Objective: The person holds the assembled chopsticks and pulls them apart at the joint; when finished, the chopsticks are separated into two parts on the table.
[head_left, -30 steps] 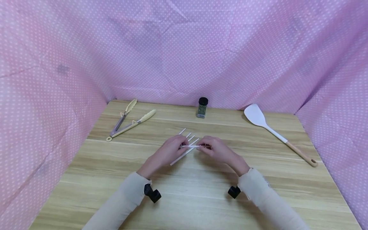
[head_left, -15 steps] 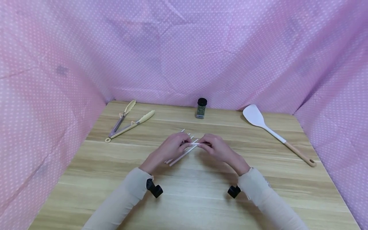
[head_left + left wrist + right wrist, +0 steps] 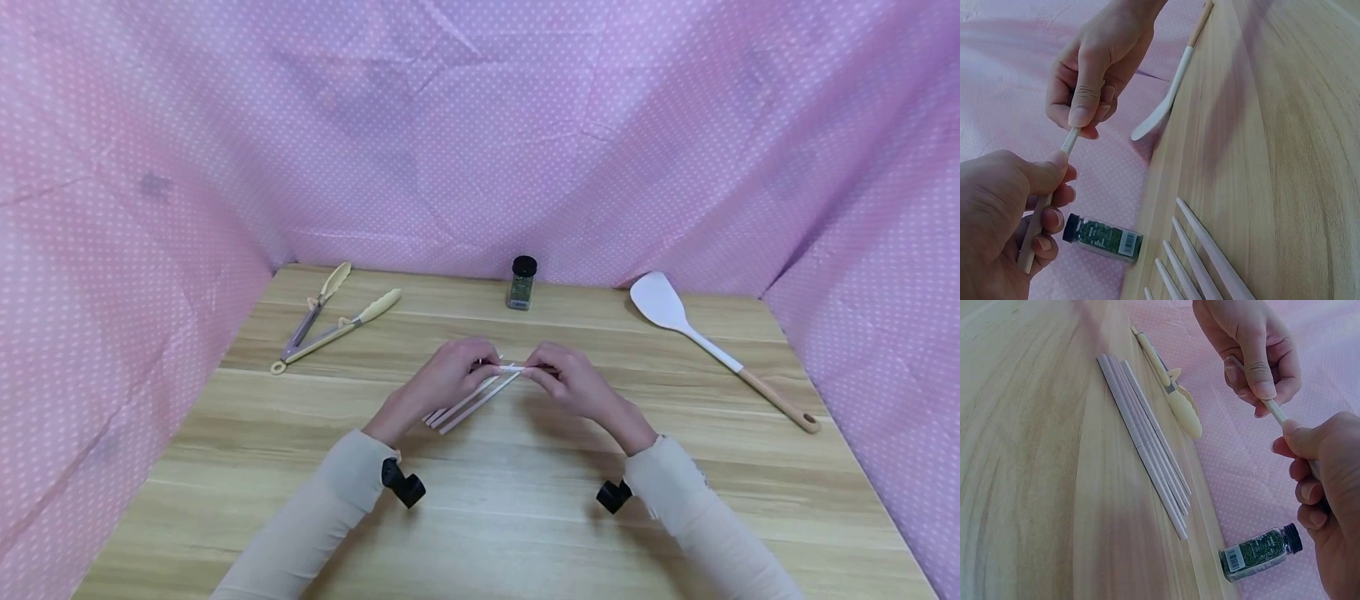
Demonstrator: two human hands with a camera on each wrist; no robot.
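Both hands hold one pale chopstick level above the table. My left hand pinches its left part, thumb on top and fingers curled beneath, as the left wrist view shows. With thumb and curled fingers, my right hand grips the other part, close to the left thumb. Several more chopsticks lie side by side on the wooden table, slanting below and behind the left hand in the head view. Part of that row is hidden by the left hand there, but the right wrist view shows it whole.
Yellow-tipped tongs lie spread at the back left. A black-capped jar of green herbs stands at the back edge. To the right lies a white spatula with a wooden handle. Pink dotted cloth surrounds the table.
Both hands have shifted slightly up and to the right with the chopstick. More of the lying chopsticks' near ends shows, while their far ends are now mostly covered by the left hand.
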